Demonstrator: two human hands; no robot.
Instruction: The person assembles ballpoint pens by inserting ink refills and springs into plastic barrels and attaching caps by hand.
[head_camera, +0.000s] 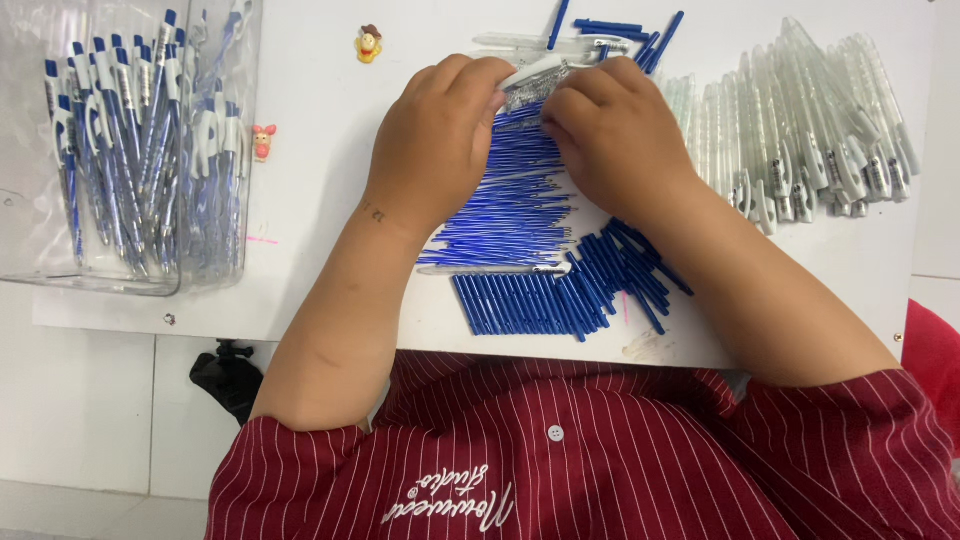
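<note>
**Hands meeting over a clear pen barrel**

Fingers of both hands are curling in toward one another above the white table (330, 200). The left hand (435, 140) and the right hand (615, 135) are together pinching a clear pen barrel (540, 75), which is lying crosswise between the fingertips, its ends covered by them. Both sets of fingers are bent narrow around it, knuckles up.

Directly beneath the fingers, a dense row of thin blue refills (510, 200) is lying on the table, running back toward the wrists. Nearer the wrists, a batch of short blue tubes (560, 295) is spreading partly under the right forearm. Beyond the fingertips, a few more loose blue pieces (625, 32) are resting. Out past the right hand's knuckles, a bank of empty clear barrels (810, 120) is lying side by side. Well off beyond the left hand, a clear bin (30, 200) is holding finished blue-and-white pens (140, 130).
</note>
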